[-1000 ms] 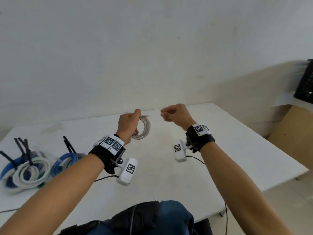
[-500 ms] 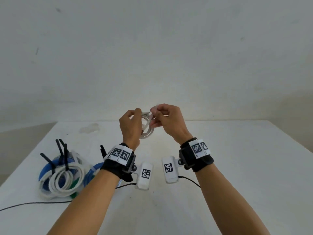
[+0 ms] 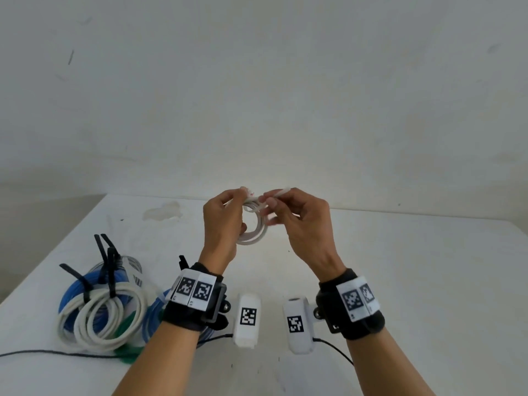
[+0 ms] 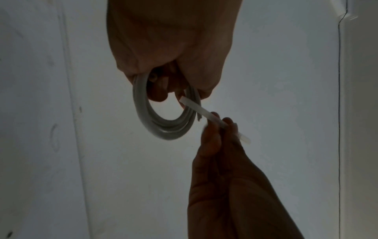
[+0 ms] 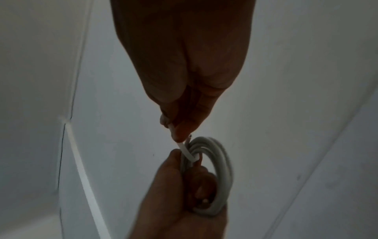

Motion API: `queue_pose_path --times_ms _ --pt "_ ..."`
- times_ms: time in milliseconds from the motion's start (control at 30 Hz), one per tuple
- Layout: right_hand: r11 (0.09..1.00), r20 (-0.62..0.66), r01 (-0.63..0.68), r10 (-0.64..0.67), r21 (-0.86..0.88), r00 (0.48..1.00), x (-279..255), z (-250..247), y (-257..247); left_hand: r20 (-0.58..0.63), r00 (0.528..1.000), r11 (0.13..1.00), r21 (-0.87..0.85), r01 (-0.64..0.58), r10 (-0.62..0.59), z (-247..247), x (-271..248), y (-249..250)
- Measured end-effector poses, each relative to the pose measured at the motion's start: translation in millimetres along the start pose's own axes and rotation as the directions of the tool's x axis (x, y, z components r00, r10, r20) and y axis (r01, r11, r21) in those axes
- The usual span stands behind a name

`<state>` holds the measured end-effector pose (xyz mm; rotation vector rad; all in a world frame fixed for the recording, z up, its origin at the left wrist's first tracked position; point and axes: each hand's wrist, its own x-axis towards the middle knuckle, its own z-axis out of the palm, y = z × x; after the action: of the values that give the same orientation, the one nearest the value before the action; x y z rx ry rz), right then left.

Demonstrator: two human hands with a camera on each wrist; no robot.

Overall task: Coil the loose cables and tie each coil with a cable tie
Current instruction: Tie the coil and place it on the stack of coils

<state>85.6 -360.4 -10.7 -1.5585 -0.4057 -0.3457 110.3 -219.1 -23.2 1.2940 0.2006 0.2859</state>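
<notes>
Tying the white coil (image 3: 255, 224)
I see left hand (image 3: 221, 224) gripping it above the tabletop (image 3: 400, 281); right hand (image 3: 303, 221) pinches the cable tie (image 4: 206, 115) beside it.

White table (image 3: 400, 281) bears tied cable coils (image 3: 100, 312) at left.
</notes>
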Motion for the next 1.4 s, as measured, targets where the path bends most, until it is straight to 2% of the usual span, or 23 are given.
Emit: queue_pose_path --times_ms 167,333,400,500,567,767,1100,1267,1400 --pt "0.992 0.031 -0.088 0.085 0.094 0.996 -3 3 -9 0.043 0.989 0.989 0.041 -0.145 0.144 0 -5 11" --pt "0.982 0.015 -0.187 0.187 0.026 0.982 -9 4 -15 0.062 0.965 0.962 0.092 -0.259 0.254 -3 -8 17" --pt "0.973 0.076 -0.228 0.226 0.021 0.971 -8 2 -20 0.078 0.959 0.955 0.097 -0.281 0.274 -5 -8 18" --pt "0.946 0.237 -0.324 0.312 0.016 0.92 -7 -3 -25 0.118 0.94 0.94 0.088 -0.33 0.319 -7 -9 22" --pt "0.934 0.292 -0.357 0.343 -0.008 0.893 -6 -7 -24 0.161 0.922 0.924 0.1 -0.369 0.351 -6 -11 22" --pt "0.919 0.336 -0.394 0.377 -0.02 0.863 -2 -14 -26 0.23 0.903 0.909 0.125 -0.398 0.363 -3 -15 22" --pt "0.914 0.36 -0.404 0.383 -0.018 0.851 -1 -18 -22 0.277 0.881 0.881 0.174 -0.439 0.384 -3 -17 20" --pt "0.89 0.378 -0.456 0.411 0.032 0.83 0 -20 -23 0.29 0.867 0.866 0.181 -0.466 0.405 -2 -18 18" --pt "0.814 0.41 -0.564 0.471 0.138 0.781 0 -21 -24 0.324 0.837 0.836 0.19 -0.515 0.442 -5 -17 18"
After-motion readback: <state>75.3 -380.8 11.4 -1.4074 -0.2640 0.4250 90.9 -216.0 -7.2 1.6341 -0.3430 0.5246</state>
